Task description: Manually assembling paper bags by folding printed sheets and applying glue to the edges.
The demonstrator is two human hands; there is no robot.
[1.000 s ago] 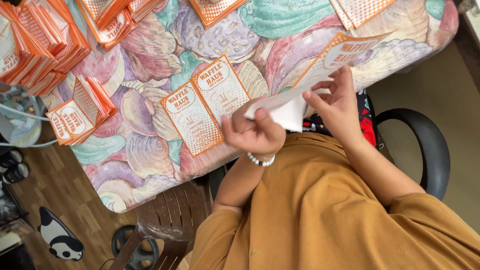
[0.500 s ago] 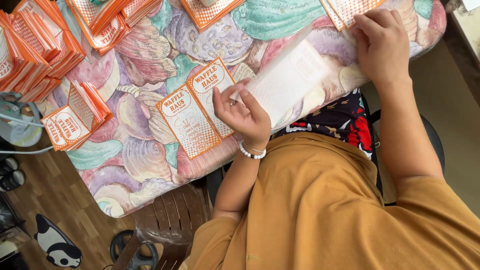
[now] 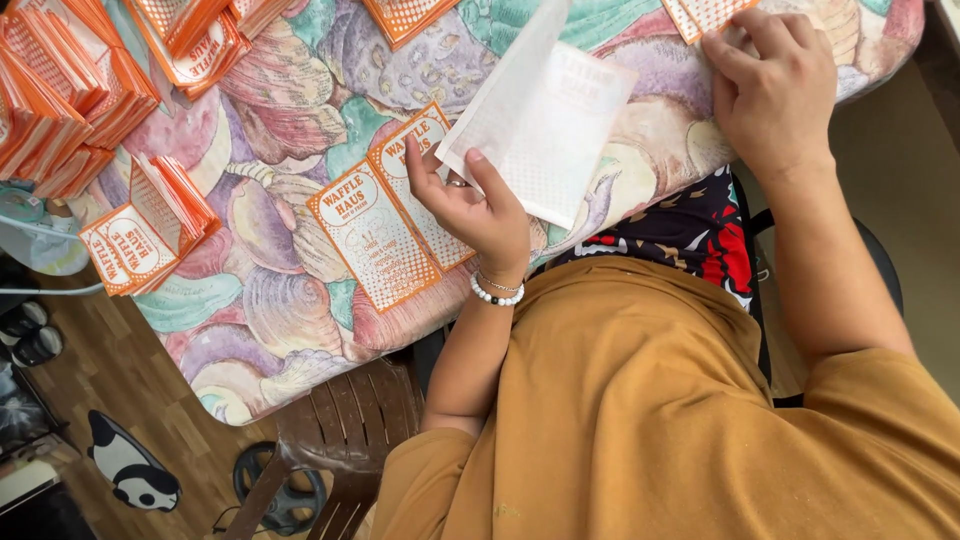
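My left hand (image 3: 470, 205), with a bead bracelet at the wrist, pinches the lower edge of a white paper sheet (image 3: 545, 120) and holds it tilted above the table. Its plain side faces me, with faint print showing through. My right hand (image 3: 775, 85) rests palm down at the table's far right, fingers curled. Its fingertips touch an orange checked flat piece (image 3: 705, 15). It grips nothing. A flat orange and white printed carton sheet (image 3: 385, 225) lies on the shell-patterned tablecloth (image 3: 290, 300), just left of my left hand.
Stacks of folded orange cartons (image 3: 60, 90) fill the top left, with a smaller pile (image 3: 140, 230) near the table's left edge. A brown plastic chair (image 3: 340, 440), a panda slipper (image 3: 130, 470) and a fan (image 3: 30, 230) stand on the floor below.
My right hand let go of the white sheet and moved out to the orange piece at the far right. My left hand alone now holds the sheet, spread open and raised.
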